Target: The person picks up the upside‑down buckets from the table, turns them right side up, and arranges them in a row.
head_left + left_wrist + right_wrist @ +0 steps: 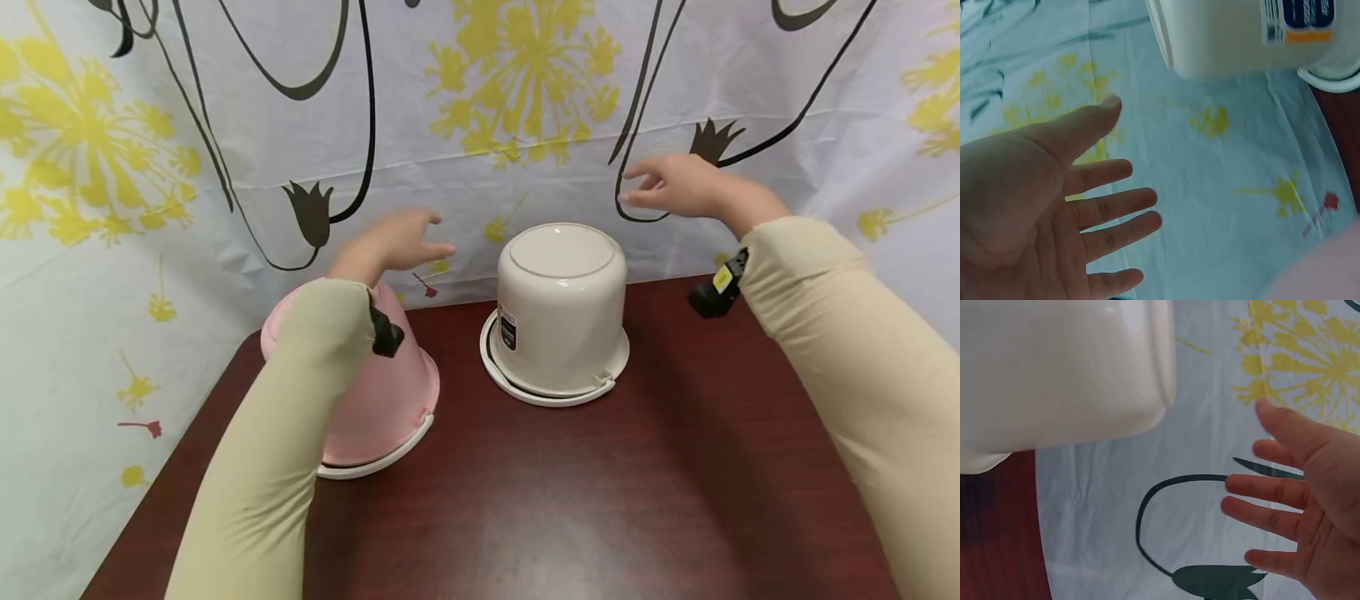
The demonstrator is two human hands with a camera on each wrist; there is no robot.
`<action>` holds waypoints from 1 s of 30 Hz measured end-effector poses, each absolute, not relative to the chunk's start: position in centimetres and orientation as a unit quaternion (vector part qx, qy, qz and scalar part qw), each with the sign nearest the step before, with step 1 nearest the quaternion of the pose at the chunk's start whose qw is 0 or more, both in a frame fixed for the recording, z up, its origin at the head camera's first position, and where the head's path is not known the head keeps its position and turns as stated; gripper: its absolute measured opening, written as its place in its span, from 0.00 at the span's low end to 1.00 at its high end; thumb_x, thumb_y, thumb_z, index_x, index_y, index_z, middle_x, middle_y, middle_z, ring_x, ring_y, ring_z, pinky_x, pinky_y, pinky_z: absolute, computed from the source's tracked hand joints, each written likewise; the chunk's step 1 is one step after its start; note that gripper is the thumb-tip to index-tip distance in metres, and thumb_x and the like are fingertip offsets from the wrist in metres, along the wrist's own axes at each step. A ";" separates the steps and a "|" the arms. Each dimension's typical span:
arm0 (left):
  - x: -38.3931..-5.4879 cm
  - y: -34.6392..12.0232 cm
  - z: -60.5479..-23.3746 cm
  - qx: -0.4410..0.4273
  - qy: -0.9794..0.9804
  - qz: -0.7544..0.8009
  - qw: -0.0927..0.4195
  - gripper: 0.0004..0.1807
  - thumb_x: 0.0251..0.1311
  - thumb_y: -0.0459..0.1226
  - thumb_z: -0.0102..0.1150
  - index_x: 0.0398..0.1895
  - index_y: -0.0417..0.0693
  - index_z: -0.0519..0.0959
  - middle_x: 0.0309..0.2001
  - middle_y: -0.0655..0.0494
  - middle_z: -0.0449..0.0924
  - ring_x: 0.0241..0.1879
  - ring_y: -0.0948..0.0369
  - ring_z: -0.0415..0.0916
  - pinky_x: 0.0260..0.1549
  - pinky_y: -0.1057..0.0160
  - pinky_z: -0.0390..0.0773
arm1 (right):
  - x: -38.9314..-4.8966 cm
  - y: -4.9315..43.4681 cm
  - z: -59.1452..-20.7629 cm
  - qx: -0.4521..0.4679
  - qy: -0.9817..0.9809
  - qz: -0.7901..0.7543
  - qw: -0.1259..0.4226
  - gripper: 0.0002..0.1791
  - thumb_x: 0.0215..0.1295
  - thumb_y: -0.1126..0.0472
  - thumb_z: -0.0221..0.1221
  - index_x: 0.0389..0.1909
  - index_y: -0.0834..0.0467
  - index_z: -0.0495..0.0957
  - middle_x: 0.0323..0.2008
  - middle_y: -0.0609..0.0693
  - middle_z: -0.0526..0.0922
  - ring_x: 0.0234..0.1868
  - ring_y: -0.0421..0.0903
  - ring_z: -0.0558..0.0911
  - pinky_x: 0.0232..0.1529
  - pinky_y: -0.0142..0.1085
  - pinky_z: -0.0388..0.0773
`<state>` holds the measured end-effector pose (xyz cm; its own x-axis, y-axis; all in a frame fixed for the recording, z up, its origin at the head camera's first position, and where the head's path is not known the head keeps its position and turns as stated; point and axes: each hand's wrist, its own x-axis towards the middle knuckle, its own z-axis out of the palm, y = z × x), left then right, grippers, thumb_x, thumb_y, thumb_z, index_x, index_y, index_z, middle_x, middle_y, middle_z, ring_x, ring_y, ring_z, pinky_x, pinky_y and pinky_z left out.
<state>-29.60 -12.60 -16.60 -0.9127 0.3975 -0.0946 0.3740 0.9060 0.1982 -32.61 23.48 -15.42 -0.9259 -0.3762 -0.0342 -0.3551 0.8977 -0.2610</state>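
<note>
An upside-down cream bucket (562,317) stands on the table near its back edge, a dark label on its left side. My left hand (397,240) is in the air to the bucket's left, over a pink bucket (375,400) that is also upside down and partly hidden by my sleeve. In the left wrist view the left hand's fingers (1116,206) are spread and hold nothing. Up and to the right of the cream bucket, my right hand (678,187) hovers with nothing in it. Its fingers (1266,490) are extended, apart from the bucket's wall.
The dark red-brown table (540,500) reaches to a white curtain (420,100) printed with yellow flowers and dark stems, which hangs behind and at the left. White handles (375,467) lie round the rims of both buckets.
</note>
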 end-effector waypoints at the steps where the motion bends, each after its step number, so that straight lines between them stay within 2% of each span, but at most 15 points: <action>1: -29.4 -12.0 -16.7 0.215 0.970 0.088 0.065 0.35 0.67 0.49 0.47 0.69 0.37 0.54 0.68 0.41 0.55 0.66 0.47 0.53 0.62 0.50 0.55 | -32.4 23.7 -15.8 -0.192 0.973 -0.124 0.037 0.39 0.69 0.40 0.44 0.69 0.63 0.53 0.58 0.70 0.67 0.57 0.66 0.68 0.51 0.58 0.65; 4: -28.8 -10.5 -17.1 0.235 0.966 0.091 0.063 0.32 0.66 0.47 0.50 0.66 0.38 0.59 0.64 0.41 0.62 0.60 0.47 0.63 0.58 0.53 0.62 | -31.8 24.2 -17.2 -0.201 0.972 -0.119 0.037 0.36 0.68 0.42 0.47 0.67 0.63 0.58 0.55 0.69 0.71 0.55 0.64 0.71 0.50 0.56 0.68; 9: -27.6 -8.4 -19.1 0.266 0.958 0.085 0.056 0.26 0.64 0.44 0.54 0.60 0.39 0.66 0.57 0.42 0.70 0.54 0.49 0.70 0.54 0.56 0.67 | -31.1 24.6 -19.9 -0.221 0.967 -0.124 0.039 0.31 0.67 0.47 0.53 0.63 0.64 0.64 0.50 0.68 0.75 0.51 0.62 0.75 0.47 0.55 0.71; 12: -27.1 -7.7 -20.8 0.290 0.952 0.087 0.054 0.23 0.63 0.43 0.56 0.57 0.39 0.70 0.55 0.45 0.73 0.56 0.52 0.69 0.55 0.57 0.66 | -30.8 24.5 -21.5 -0.234 0.964 -0.124 0.033 0.29 0.65 0.51 0.56 0.60 0.65 0.67 0.46 0.67 0.78 0.47 0.60 0.78 0.46 0.53 0.72; 18: -27.0 -6.8 -24.5 0.309 0.942 0.111 0.077 0.19 0.63 0.41 0.56 0.52 0.39 0.72 0.50 0.47 0.77 0.50 0.55 0.72 0.50 0.60 0.69 | -30.4 24.7 -24.5 -0.250 0.957 -0.142 0.043 0.27 0.62 0.54 0.60 0.56 0.67 0.71 0.41 0.64 0.81 0.43 0.60 0.80 0.44 0.52 0.73; 30: -27.4 -6.3 -30.7 0.324 0.931 0.135 0.096 0.11 0.61 0.38 0.59 0.41 0.40 0.79 0.40 0.51 0.80 0.40 0.58 0.74 0.42 0.65 0.71 | -30.0 25.4 -30.5 -0.259 0.948 -0.171 0.069 0.20 0.60 0.57 0.61 0.49 0.65 0.77 0.38 0.57 0.83 0.40 0.52 0.81 0.41 0.48 0.75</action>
<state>-27.38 -6.31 -30.66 -0.7720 0.6290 -0.0917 0.5768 0.7539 0.3146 -30.01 25.39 -30.52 -0.8565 -0.5144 -0.0426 -0.4673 0.8078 -0.3593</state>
